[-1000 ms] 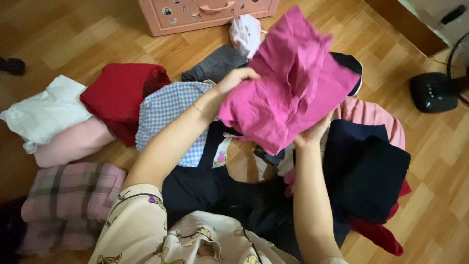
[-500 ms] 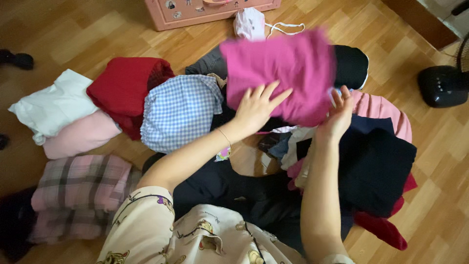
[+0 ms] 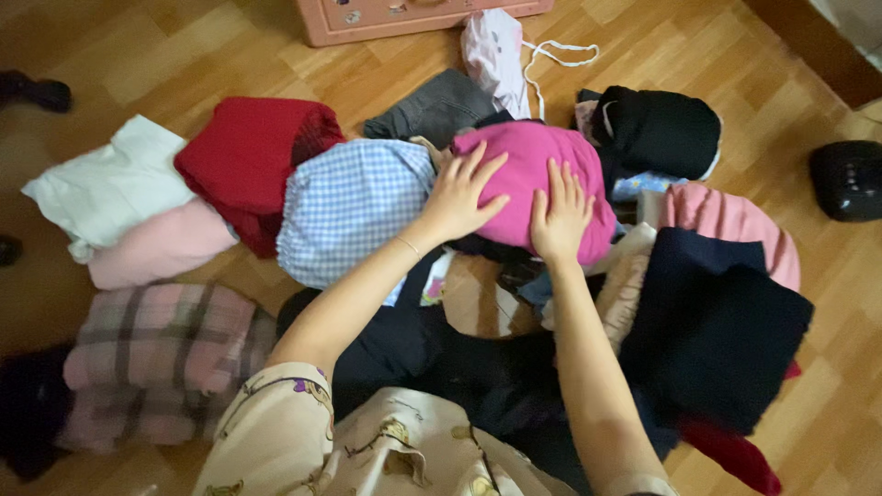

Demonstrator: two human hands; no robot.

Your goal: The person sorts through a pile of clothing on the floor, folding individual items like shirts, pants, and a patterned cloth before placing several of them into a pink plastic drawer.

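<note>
Both palms flat on the magenta garment (image 3: 533,170), left hand (image 3: 459,197) and right hand (image 3: 559,213) spread open, gripping nothing. It sits just right of the blue checked shirt (image 3: 354,207), bunched (soft, light, floppy); best pinched at its edges.

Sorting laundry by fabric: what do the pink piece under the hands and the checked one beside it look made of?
Pink garment: likely soft matte cotton, creased, no sheen. Blue-and-white checked garment: probably thin woven cotton, given the fine gingham grid.
</note>
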